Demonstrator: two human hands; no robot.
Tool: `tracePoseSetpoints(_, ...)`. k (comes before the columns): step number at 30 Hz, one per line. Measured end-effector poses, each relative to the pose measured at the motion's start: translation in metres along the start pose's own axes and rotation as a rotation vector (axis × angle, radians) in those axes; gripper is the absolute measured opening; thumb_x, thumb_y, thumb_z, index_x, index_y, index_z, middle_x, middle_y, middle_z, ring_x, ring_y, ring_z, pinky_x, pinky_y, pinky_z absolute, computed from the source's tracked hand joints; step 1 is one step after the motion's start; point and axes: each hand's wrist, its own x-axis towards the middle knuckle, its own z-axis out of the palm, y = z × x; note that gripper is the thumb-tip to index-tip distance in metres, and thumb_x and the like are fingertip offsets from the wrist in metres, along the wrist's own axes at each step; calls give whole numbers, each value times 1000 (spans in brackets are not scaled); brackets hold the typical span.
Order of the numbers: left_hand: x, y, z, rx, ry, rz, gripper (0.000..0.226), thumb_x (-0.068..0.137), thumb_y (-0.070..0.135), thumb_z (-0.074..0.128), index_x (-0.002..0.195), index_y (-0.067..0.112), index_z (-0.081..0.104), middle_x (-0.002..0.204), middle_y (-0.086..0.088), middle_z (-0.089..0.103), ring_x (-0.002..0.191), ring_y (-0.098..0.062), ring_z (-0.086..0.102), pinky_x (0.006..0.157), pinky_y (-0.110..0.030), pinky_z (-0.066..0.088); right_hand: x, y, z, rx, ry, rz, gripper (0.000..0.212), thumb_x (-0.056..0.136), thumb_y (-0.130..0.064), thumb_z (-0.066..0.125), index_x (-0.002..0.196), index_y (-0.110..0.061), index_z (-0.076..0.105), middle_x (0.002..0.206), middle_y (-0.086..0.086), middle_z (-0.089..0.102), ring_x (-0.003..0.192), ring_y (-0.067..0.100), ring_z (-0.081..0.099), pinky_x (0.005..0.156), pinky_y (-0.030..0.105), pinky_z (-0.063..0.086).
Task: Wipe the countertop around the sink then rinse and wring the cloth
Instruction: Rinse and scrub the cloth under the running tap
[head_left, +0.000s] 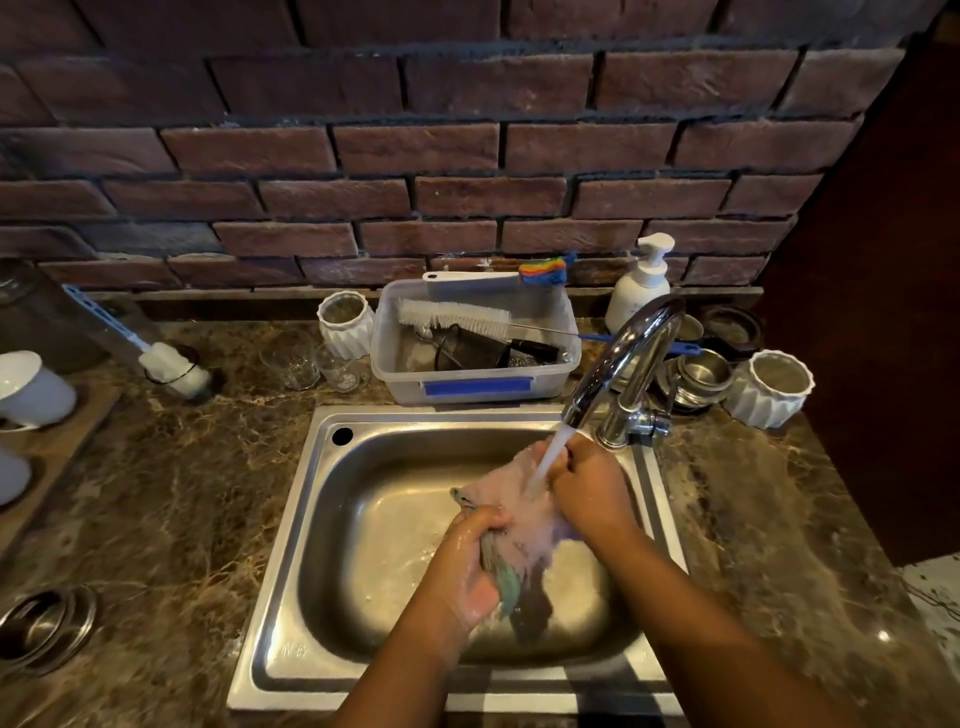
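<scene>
Now | both hands (530, 525) grip cloth (519, 519) | mid-sink (291, 519), clear of rim

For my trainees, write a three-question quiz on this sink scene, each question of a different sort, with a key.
1. True or false: water runs from the faucet onto the cloth.
2. Which hand grips the cloth's lower, bunched part? A) left hand B) right hand C) neither
3. Fill in: the white bottle brush lies across the clear plastic ____ behind the sink.

Key: 1 true; 2 A; 3 tub.
</scene>
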Motion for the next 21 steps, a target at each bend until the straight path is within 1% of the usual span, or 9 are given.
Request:
tracePoseSetpoints(2,0,-1,0,-79,23,21,49,82,19,63,127,0,63,111,-27,72,96,-38,73,78,-45,61,-3,-3,2,-41,-22,-24,17,98,-27,51,114,-24,56,90,1,67,76,16,65,64,33,56)
tracePoseSetpoints(5,1,-1,2,-96,14,7,39,84,25,64,117,5,73,113,-25,73,94,-37,75,79,-48,60,-12,-9,6,55,-74,-40,26,92,-50,56,109,-29,53,89,-9,66,76,3,63,62,25,53)
tracePoseSetpoints(7,3,-1,6,-57,-33,-9,37,84,26,65,112,6,77,118,-26,70,101,-38,72,83,-50,58,-15,-7,7,61,-81,-22,33,90,-58,55,107,-30,51,84,-8,64,76,5,64,64,28,55)
tracePoseSetpoints(10,6,-3,6,-45,-67,-22,51,78,28,75,123,4,71,123,-28,66,107,-41,69,87,-53,56,-6,2,3,110,-221,107,18,97,-39,52,106,-23,54,92,0,65,85,17,65,76,41,58)
tracePoseSetpoints(12,7,-4,3,-57,-136,-40,52,87,32,69,130,4,65,123,-28,67,109,-42,68,90,-53,54,-3,9,0,208,-292,163,16,98,-34,51,104,-24,61,94,1,65,89,16,63,77,36,55)
tracePoseSetpoints(15,11,-8,-3,-15,-115,-74,55,88,41,70,131,8,65,124,-25,67,111,-39,66,100,-51,50,-4,19,-8,200,-272,86,17,98,-35,52,91,-24,62,80,-2,65,76,12,63,64,26,48)
tracePoseSetpoints(17,15,-9,-4,-1,-81,-86,56,83,42,76,128,9,68,123,-24,67,108,-37,67,99,-47,49,-2,27,-16,147,-276,20,19,96,-41,55,89,-26,64,78,-2,67,74,10,66,63,26,50)
tracePoseSetpoints(19,19,-8,-3,8,-56,-102,54,88,42,70,130,9,67,125,-24,66,108,-36,67,96,-45,51,4,33,-27,85,-285,-45,24,94,-47,57,86,-26,65,78,-2,69,73,10,66,65,29,53)
tracePoseSetpoints(21,23,-6,0,14,-11,-136,50,91,41,66,129,8,68,124,-24,67,108,-36,68,92,-44,54,11,39,-38,-21,-299,-100,25,93,-51,57,87,-29,66,77,-6,69,72,4,64,64,24,52)
